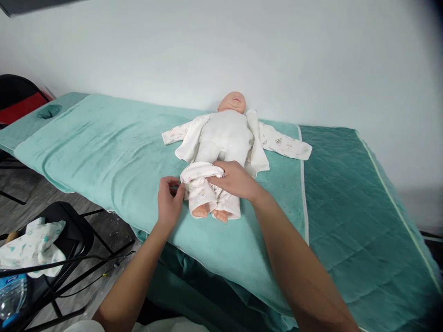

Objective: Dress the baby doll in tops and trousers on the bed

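Note:
A baby doll point(231, 102) lies on its back on the green massage table, its head toward the wall and its bare feet toward me. Its white body point(226, 131) shows between the sides of an open patterned jacket point(285, 144), with sleeves spread out. Small printed trousers point(200, 190) cover its lower legs, bunched at the waistband. My right hand point(235, 179) grips the waistband near the middle, fingertips partly hidden in the cloth. At the left edge of the trousers, my left hand point(171, 198) pinches the fabric between thumb and fingers.
The massage table point(114, 133) stands against a white wall, with a darker quilted cover point(349, 221) at right. Lower left, a black folding chair point(74, 230) holds a printed cloth point(38, 242); a plastic bottle point(14, 295) is beneath it. Another chair point(17, 99) stands far left.

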### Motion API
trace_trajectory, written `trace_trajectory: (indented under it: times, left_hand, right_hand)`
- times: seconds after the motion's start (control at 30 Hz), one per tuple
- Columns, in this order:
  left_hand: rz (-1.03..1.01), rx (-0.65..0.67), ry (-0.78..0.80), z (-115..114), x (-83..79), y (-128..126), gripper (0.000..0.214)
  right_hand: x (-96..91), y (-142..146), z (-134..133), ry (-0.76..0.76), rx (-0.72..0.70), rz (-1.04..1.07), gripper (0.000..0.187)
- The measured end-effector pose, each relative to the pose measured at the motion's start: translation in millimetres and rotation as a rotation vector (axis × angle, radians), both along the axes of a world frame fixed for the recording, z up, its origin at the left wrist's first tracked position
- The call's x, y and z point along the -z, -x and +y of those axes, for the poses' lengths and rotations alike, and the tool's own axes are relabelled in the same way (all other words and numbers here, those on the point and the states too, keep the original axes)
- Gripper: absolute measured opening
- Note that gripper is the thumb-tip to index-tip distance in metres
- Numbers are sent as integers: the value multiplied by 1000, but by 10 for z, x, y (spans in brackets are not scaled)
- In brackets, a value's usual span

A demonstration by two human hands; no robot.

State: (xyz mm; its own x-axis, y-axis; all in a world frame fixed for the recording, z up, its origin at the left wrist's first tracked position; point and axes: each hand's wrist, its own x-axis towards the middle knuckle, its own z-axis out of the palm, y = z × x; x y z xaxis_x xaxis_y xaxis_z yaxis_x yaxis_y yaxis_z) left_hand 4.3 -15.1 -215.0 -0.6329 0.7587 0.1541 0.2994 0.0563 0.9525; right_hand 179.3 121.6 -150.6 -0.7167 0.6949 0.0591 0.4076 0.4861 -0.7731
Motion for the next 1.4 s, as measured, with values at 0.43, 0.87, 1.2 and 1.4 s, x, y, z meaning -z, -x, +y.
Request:
trace_trajectory:
  times: [0.43,0.87,1.2,1.4]
  left_hand:
    - [-282,299,230,-432,-179,-373,35]
    - [230,102,188,-63,8,-196,17]
    - [-238,21,-169,51,-38,-14,20]
    - [-139,376,-2,398,-48,198,30]
  right_hand:
    - [0,10,7,-2,-18,5,22]
    - [-19,-129,83,257,-174,124,43]
    - [-69,-149,92,270,-217,80,42]
    - [-44,-100,68,160,-156,30,31]
